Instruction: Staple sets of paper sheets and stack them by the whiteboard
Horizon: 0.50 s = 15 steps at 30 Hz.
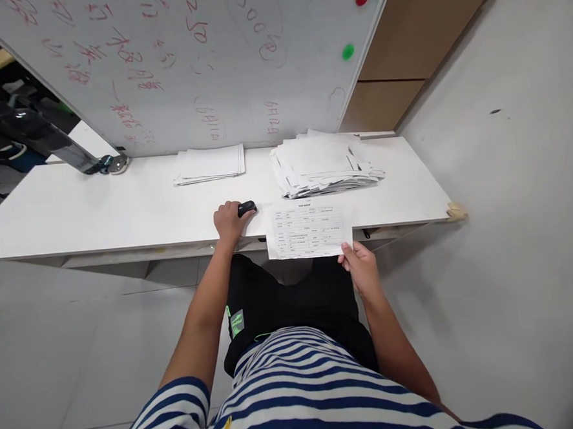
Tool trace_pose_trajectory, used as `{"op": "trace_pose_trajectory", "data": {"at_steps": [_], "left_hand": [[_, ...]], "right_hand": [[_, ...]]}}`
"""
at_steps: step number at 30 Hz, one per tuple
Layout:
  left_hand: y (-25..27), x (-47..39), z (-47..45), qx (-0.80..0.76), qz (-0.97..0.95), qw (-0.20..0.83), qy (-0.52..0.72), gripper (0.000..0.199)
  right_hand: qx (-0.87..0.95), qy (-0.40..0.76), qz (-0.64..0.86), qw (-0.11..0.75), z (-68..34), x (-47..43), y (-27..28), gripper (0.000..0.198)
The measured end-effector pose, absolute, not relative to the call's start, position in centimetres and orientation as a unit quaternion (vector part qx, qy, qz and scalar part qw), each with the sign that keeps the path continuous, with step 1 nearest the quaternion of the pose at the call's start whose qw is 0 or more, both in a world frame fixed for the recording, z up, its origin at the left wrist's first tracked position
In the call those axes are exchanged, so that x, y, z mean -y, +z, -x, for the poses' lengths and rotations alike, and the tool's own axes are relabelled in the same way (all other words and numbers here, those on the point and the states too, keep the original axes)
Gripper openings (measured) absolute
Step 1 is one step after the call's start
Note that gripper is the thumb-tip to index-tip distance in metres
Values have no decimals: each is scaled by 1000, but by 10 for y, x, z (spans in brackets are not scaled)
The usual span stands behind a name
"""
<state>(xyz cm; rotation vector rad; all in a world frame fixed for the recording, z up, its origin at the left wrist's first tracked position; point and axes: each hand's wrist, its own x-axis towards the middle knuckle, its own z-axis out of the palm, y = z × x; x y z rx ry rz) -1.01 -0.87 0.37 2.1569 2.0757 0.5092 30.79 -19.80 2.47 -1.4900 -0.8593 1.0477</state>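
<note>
One-corner hold on printed sheet (307, 229)

The left hand (227, 223) grips a black tool (247, 208) on the worktop (96, 207); the right hand (361, 266) pinches the sheet, which overhangs the front edge. That lone hold could let it twist; a bump could slide the uneven paper stack (319, 161).

A sheet (309, 229) overhangs the front edge of the surface (140, 207) before a paper pile (319, 157); another stack (213, 162) lies left, a board (232, 82) behind.
</note>
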Motion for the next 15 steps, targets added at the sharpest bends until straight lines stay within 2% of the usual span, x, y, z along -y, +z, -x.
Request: {"op": "trace_pose_trajectory", "data": {"at_steps": [7, 12, 15], "left_hand": [[2, 4, 10, -692, -699, 71, 163, 37], [2, 2, 12, -671, -704, 127, 193, 49], [0, 3, 12, -657, -719, 102, 202, 52]], "right_hand": [[353, 492, 562, 564, -272, 140, 40, 46], [405, 548, 513, 522, -206, 13, 76, 44], [381, 599, 496, 500, -153, -73, 87, 30]]}}
